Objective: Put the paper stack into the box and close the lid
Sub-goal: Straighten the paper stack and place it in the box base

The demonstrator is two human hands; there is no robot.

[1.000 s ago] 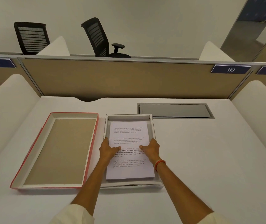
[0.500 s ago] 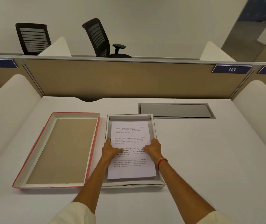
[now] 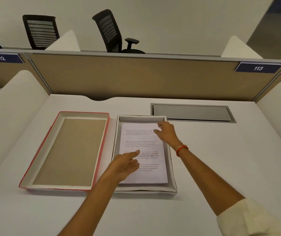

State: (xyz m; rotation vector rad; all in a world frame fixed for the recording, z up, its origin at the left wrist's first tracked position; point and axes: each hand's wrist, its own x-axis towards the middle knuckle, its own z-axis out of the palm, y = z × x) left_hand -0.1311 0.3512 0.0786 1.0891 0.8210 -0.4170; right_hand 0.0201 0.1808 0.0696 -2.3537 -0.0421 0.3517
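Observation:
The white paper stack [image 3: 146,142], printed with text, lies flat inside the shallow white box [image 3: 171,167] at the desk's middle. Left of the box, the red-edged lid [image 3: 68,150] lies upside down, its brown inside facing up. My left hand [image 3: 126,165] hovers open over the stack's lower left part, fingers stretched forward and slightly blurred. Over the stack's far right corner my right hand [image 3: 166,132] is open with loosely curled fingers, near the box's far wall. Neither hand grips anything.
A grey cable hatch [image 3: 192,113] is set into the white desk [image 3: 221,159] behind the box. A tan partition [image 3: 136,77] closes the back, white side panels flank the desk, and black office chairs [image 3: 112,31] stand beyond.
Both hands have lifted off the middle of the stack. The right hand moved forward to the far right corner; the left hand drew back and opened. The paper stayed in the box.

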